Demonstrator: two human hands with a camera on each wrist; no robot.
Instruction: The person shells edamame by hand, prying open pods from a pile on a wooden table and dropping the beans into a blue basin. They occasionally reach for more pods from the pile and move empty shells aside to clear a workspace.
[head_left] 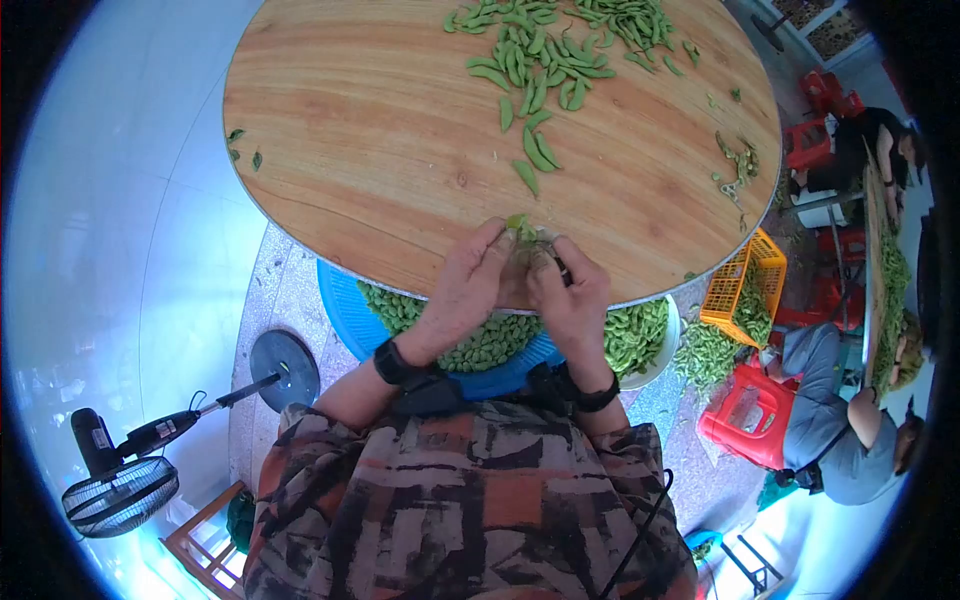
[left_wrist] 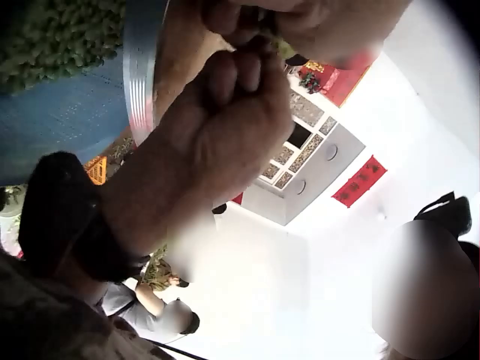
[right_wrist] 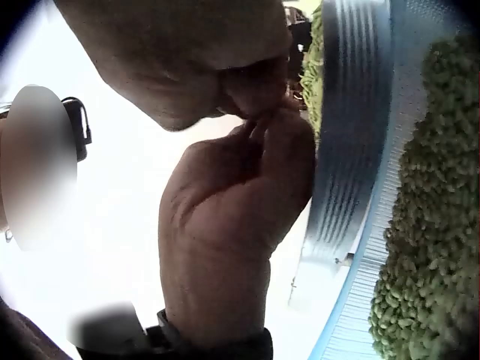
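Note:
At the near edge of the round wooden table [head_left: 380, 200], both hands meet fingertip to fingertip around a green edamame pod [head_left: 519, 226]. My left hand [head_left: 462, 290] pinches the pod between thumb and fingers. From the other side my right hand [head_left: 572, 300] grips it with curled fingers, which hide much of it. In the left wrist view, a yellow-green bit of the pod [left_wrist: 284, 49] shows between the hands. Just below them, a blue basket [head_left: 343, 310] holds many green shelled beans [head_left: 490, 343]. Loose edamame pods [head_left: 540, 60] lie farther back on the table.
Right of the blue basket stands a white basin [head_left: 672, 335] of green pods. Beyond are a yellow crate [head_left: 765, 250], pods on the floor and a red stool [head_left: 745, 415] with a seated person. Empty pod scraps [head_left: 740, 165] lie at the table's right; a fan [head_left: 120, 495] stands left.

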